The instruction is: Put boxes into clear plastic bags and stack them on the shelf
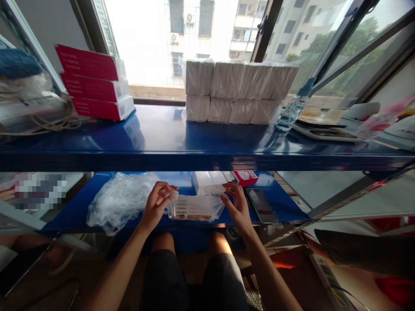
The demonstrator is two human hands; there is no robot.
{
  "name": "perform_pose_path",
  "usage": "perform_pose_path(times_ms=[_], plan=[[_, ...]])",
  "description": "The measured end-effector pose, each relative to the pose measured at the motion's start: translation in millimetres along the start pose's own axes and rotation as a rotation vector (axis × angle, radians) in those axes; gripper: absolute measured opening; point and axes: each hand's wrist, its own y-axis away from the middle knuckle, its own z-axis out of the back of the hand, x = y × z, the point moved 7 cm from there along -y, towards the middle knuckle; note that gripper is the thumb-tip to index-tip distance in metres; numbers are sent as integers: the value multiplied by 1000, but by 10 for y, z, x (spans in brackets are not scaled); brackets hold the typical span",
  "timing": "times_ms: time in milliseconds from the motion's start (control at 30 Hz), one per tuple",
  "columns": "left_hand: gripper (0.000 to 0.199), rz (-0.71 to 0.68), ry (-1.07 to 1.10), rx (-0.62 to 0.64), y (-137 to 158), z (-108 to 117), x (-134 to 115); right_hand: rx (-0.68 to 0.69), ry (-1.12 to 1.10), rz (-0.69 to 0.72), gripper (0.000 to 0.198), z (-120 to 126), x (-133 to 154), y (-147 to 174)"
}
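Between my two hands a clear plastic bag is stretched, with a flat, brownish-edged item lying in its lower part; its kind I cannot make out. My left hand pinches the bag's upper left corner between thumb and fingers. On the other side my right hand pinches the upper right corner. Behind the bag stand white boxes and a small red box. Left of my left hand lies a heap of clear plastic bags. A phone rests just right of my right hand.
Above my hands runs a blue upper shelf. On it stand stacked red-and-white boxes, a plastic-wrapped block of white boxes and a clear bottle. The lower blue shelf carries the things at hand. A power strip lies low right.
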Motion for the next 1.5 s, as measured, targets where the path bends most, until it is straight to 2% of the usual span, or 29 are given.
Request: perform_pose_path(times_ms=[67, 167, 233, 267, 367, 467, 567, 667, 733, 833, 933, 1033, 1133, 1200, 1333, 1400, 1500], plan=[[18, -24, -42, 45, -23, -66, -186, 74, 150, 191, 24, -88, 369, 14], [20, -121, -283, 300, -82, -303, -442, 513, 313, 354, 34, -467, 645, 105], [20, -165, -516, 514, -94, -484, -468, 760, 513, 396, 37, -664, 612, 170], [21, -170, -638, 600, -92, -552, -428, 828, 629, 403, 37, -718, 560, 178], [25, -137, -986, 754, -80, -641, -188, 905, 885, 387, 35, -764, 413, 149], [25, -89, -1173, 708, -95, -590, 3, 936, 1014, 351, 29, -727, 355, 137], [26, -54, -1195, 597, -128, -512, 66, 1010, 1052, 346, 22, -696, 369, 173], [17, -20, -1215, 542, -161, -459, 91, 1084, 949, 343, 19, -729, 448, 215], [14, -15, -1207, 534, -176, -441, 92, 1055, 805, 382, 17, -800, 556, 212], [50, -47, -1103, 519, -194, -414, 38, 941, 592, 512, 26, -938, 701, 190], [74, -32, -1046, 529, -180, -367, -1, 949, 599, 579, 35, -1100, 606, 196], [86, 11, -1076, 554, -84, -353, 32, 969, 779, 527, 27, -1177, 367, 153], [92, 67, -1083, 539, 85, -372, 169, 958, 876, 456, 29, -1117, 213, 118], [96, 112, -1060, 504, 188, -374, 308, 940, 889, 394, 40, -1019, 151, 95], [100, 149, -896, 459, 242, -327, 581, 917, 946, 244, 77, -793, 15, 6], [100, 119, -773, 447, 191, -288, 662, 913, 973, 185, 85, -711, -42, -48], [105, 64, -647, 433, 106, -242, 720, 892, 914, 134, 88, -625, -77, -89]])
